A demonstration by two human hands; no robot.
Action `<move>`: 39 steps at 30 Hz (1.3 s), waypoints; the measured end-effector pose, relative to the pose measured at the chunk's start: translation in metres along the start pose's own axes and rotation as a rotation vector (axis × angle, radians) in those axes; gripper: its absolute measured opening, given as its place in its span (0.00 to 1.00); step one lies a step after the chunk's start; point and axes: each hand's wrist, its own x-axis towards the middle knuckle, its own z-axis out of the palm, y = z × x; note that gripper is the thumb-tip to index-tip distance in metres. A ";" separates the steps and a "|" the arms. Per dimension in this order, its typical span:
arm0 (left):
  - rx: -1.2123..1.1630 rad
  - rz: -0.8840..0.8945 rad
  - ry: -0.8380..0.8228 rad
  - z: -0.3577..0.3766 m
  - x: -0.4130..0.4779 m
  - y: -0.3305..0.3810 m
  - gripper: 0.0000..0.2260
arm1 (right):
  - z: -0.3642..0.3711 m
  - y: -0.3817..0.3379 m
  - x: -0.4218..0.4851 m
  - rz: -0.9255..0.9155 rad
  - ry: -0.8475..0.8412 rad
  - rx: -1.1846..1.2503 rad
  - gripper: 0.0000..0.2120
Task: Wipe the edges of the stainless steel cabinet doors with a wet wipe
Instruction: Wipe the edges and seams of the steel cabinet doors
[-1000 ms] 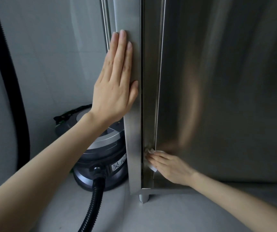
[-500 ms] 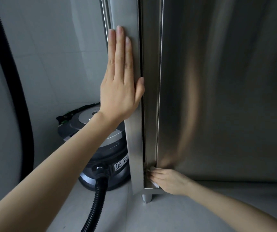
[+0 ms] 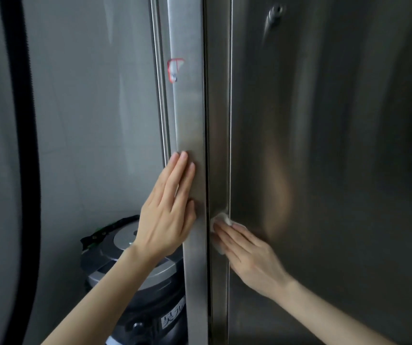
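Observation:
A tall stainless steel cabinet door [image 3: 324, 145] fills the right of the view, its left edge [image 3: 218, 120] running vertically beside a steel corner strip [image 3: 190, 108]. My left hand [image 3: 167, 212] lies flat, fingers together, against that strip. My right hand [image 3: 247, 255] presses a white wet wipe [image 3: 222, 220] against the door's left edge, about level with the left palm. Most of the wipe is hidden under the fingers.
A dark vacuum cleaner [image 3: 130, 270] with a metal lid stands on the floor left of the cabinet. A black hose [image 3: 25, 145] curves down the far left. A grey tiled wall [image 3: 95, 108] is behind. A red-edged sticker [image 3: 175, 68] sits on the strip; a keyhole [image 3: 274, 11] is on the door.
My right hand has slid the wipe up the door edge from near the bottom corner. The view has tilted upward, so the cabinet foot and floor are out of sight.

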 end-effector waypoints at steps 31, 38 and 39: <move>0.000 -0.186 0.170 -0.006 0.134 -0.001 0.48 | -0.164 0.170 0.262 0.336 0.469 -0.162 0.25; -0.065 -0.135 0.166 -0.003 0.132 -0.005 0.55 | -0.176 0.167 0.272 0.413 0.470 -0.139 0.28; -0.068 -0.136 0.171 -0.003 0.132 -0.005 0.54 | -0.179 0.168 0.275 0.432 0.454 -0.147 0.29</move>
